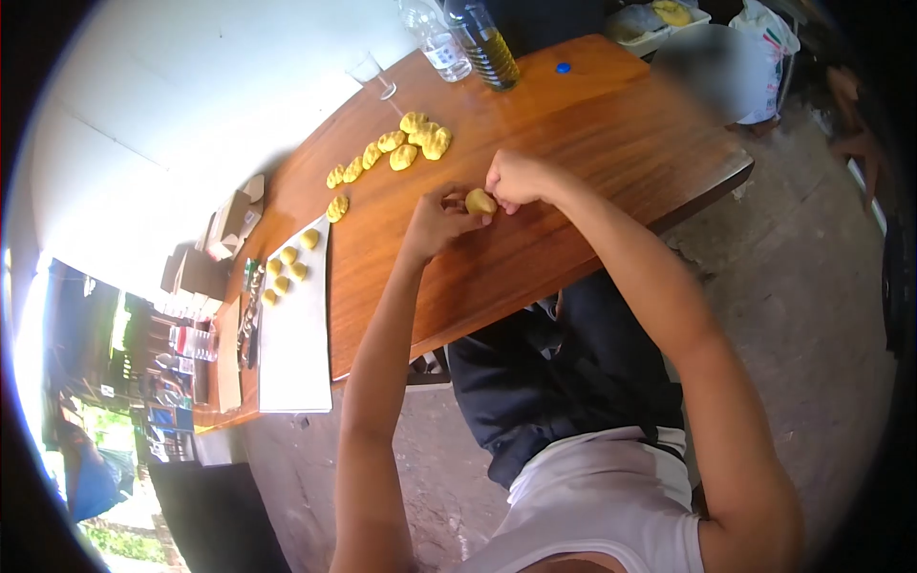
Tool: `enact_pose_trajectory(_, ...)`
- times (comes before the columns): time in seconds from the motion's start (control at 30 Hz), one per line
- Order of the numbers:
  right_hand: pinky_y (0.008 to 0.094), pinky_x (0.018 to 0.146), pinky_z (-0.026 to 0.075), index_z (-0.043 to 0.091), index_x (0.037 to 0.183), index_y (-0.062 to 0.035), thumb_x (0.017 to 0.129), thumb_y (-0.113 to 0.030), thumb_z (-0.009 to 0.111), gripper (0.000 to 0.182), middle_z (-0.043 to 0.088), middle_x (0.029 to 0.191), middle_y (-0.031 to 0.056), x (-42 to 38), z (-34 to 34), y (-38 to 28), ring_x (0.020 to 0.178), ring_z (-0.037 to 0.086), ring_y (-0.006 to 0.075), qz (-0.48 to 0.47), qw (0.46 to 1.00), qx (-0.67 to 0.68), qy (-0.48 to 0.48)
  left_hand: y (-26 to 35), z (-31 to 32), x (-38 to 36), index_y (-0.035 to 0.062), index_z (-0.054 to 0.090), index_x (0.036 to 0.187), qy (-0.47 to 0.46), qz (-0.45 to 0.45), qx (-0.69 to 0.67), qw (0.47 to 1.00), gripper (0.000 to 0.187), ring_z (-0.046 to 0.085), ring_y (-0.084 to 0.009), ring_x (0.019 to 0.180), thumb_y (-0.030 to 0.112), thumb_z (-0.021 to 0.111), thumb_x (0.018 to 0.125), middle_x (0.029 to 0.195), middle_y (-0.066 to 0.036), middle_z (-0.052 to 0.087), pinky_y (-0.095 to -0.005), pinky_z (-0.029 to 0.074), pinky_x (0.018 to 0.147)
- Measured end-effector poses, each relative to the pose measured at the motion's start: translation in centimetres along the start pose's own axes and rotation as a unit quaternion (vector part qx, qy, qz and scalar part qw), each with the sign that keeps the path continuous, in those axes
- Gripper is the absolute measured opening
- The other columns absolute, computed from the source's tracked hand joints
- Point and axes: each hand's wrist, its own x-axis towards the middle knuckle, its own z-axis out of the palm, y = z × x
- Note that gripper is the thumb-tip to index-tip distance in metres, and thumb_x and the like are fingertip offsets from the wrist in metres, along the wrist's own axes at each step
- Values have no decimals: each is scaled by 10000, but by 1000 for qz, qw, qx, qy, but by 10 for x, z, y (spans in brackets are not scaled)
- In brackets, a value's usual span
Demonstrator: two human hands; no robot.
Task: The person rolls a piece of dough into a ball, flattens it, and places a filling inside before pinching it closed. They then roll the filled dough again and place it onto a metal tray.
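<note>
- Clearly, the fingers of our left hand (441, 225) are closed around a small yellow dough-like piece (479, 201), which we hold over the worktop (592, 124).
- Our right hand (521, 180) is just beside it, with its fingers curled inward; whether they pinch the piece or only touch it, we cannot tell.
- In our judgement, too strong pressing could flatten or split the piece, while a too loose hold could let it slip down on the smooth wood.
- Beyond our hands lie rough yellow lumps (437, 144), several of them touching; pushed together, they could perhaps stick to each other.
- To our left, six smoother rounds (288, 255) rest on a white board (294, 349), and one single lump (337, 208) lies just beside its far end.
- The near corner of this board seems to pass the worktop's edge, so a bump from our left forearm could shift it and make the rounds roll.
- Farthest away stand a stemmed glass (367, 71), a clear bottle (445, 55) and a darker bottle (492, 59); a careless long reach could overturn them.
</note>
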Motion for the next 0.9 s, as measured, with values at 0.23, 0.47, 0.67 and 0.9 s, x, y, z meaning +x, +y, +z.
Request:
enact_pose_trajectory(0.23, 347, 804, 611, 734, 1004, 88, 891, 88, 484, 274, 735, 957, 168, 7, -1, -21, 893, 726, 238, 71, 987, 144, 34, 0, 5, 16, -49, 663, 1212, 18, 0, 68, 998, 617, 687, -205, 1009, 152, 925, 691, 1115, -133, 722, -327, 541, 918)
enact_pose_trajectory(0.47, 375, 860, 615, 644, 1168, 94, 943, 54, 475, 283, 694, 1100, 186, -2, 6, -6, 999, 709, 258, 64, 943, 326, 29, -10, 5, 13, -38, 616, 1264, 25, 25, 20, 999, 622, 677, -240, 1025, 134, 898, 737, 1118, -130, 713, -377, 529, 967)
enact_pose_trajectory(0.67, 335, 847, 607, 664, 1128, 68, 972, -35, 587, 203, 703, 1044, 155, -23, -15, 19, 948, 704, 204, 73, 923, 348, 148, 43, -21, -8, -8, 652, 1261, 212, 151, 193, 946, 564, 653, -246, 1104, 192, 879, 786, 1237, -132, 680, -377, 541, 942)
enact_pose_trajectory(0.9, 269, 804, 548, 692, 1066, 33, 978, -58, 630, 141, 729, 951, 75, -120, -4, 44, 875, 678, 129, -64, 943, 170, 278, 40, -1, -5, 90, 742, 1161, 84, 90, 343, 931, 385, 665, -335, 1085, 316, 779, 852, 1195, -171, 704, -397, 536, 958)
